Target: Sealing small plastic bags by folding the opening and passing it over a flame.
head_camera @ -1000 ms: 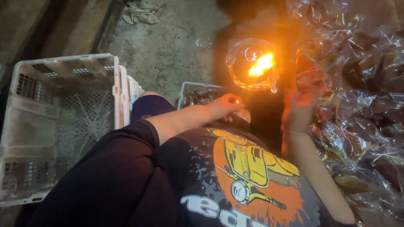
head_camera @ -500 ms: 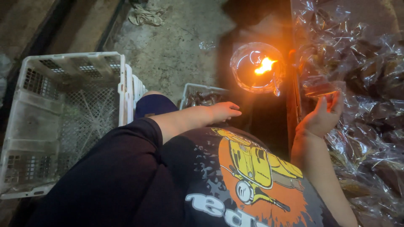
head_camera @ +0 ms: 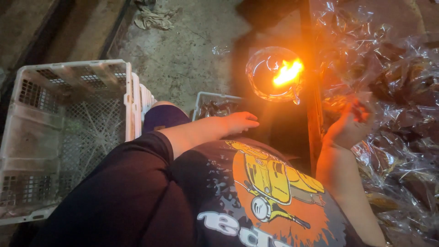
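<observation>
Reaching right hand [head_camera: 348, 128], grip curled on a cellophane packet [head_camera: 361, 110] right of the flame [head_camera: 287, 72]; left hand [head_camera: 240, 122] rests released.

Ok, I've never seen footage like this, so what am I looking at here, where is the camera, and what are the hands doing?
The camera sits on a person's head and looks down over their dark printed T-shirt. No machine, just two bare hands. The left hand reaches forward, low, above a small grey crate with dark contents; whether it holds anything is unclear. The right hand is raised at a heap of clear cellophane packets, fingers curled on one. Between them burns a small open flame in a round glass dish. On the left stands an empty white plastic crate on the concrete floor.
</observation>
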